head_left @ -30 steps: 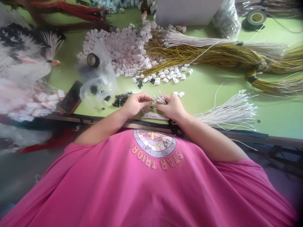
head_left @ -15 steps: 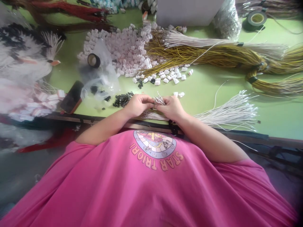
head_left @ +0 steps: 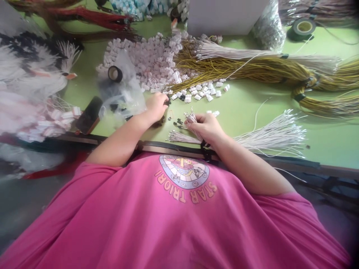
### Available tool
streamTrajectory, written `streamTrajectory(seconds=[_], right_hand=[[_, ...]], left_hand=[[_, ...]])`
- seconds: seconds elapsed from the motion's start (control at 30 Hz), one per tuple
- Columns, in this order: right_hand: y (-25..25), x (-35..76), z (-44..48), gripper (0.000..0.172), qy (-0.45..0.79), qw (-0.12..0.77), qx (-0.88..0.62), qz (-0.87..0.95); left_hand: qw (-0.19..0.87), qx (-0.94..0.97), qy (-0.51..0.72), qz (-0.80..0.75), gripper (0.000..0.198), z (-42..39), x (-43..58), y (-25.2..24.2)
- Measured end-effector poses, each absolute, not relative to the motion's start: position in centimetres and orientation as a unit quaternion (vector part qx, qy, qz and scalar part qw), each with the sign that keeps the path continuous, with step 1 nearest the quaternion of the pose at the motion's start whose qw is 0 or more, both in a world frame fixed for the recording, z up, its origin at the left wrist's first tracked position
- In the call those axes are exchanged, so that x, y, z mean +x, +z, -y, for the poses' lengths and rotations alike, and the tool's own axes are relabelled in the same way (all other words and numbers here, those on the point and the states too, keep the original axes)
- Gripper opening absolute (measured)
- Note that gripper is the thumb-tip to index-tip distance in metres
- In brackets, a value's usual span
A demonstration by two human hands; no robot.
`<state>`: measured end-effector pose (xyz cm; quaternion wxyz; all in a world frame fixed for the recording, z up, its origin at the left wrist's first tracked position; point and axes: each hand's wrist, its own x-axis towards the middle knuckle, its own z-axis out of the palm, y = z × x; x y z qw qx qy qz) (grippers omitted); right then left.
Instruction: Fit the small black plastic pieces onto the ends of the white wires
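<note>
My left hand (head_left: 156,107) has its fingers bent at a few small black plastic connectors (head_left: 168,100), pinching at them near the tip of the yellow wire bundle. Part of the black pile beneath this hand is covered by it. My right hand (head_left: 206,127) is closed round a sheaf of thin white wires (head_left: 191,118), whose metal-tipped ends stick up past the thumb. Below that hand more white wires (head_left: 183,137) lie along the table edge, and their other ends fan out (head_left: 276,130) to the right. Several loose black connectors (head_left: 178,122) lie between the hands.
White connectors (head_left: 148,58) are heaped at the back, beside long yellow wires (head_left: 252,71). On the left are a clear plastic bag (head_left: 126,89), a black tape roll (head_left: 114,74) and a dark phone-like object (head_left: 89,115). A white box (head_left: 224,16) stands behind.
My left hand has left the wire ends and moved left and away from me to the black connectors. My right hand still grips the white wires in about the same place.
</note>
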<state>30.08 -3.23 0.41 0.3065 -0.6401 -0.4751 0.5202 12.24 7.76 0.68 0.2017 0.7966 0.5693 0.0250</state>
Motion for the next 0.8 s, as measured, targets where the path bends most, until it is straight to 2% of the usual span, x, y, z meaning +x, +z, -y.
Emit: streamTrajectory(seconds=[0.37, 0.43, 0.57, 0.8], right_hand=[[1.0, 29.9, 3.3, 0.018, 0.524, 0.302, -0.625, 0.493], [1.0, 29.8, 3.4, 0.018, 0.527, 0.304, -0.626, 0.489], [1.1, 29.8, 3.4, 0.018, 0.528, 0.298, -0.627, 0.489], [0.7, 29.8, 3.4, 0.023, 0.516, 0.299, -0.63, 0.497]], left_hand=[[0.205, 0.818, 0.042, -0.535, 0.012, -7.7, 11.6, 0.4], [0.259, 0.814, 0.092, -0.511, 0.013, -6.7, 11.2, 1.2], [0.467, 0.759, 0.152, -0.427, 0.018, -4.0, 10.7, 1.9], [0.644, 0.601, 0.212, -0.423, 0.019, -2.8, 11.5, -0.4]])
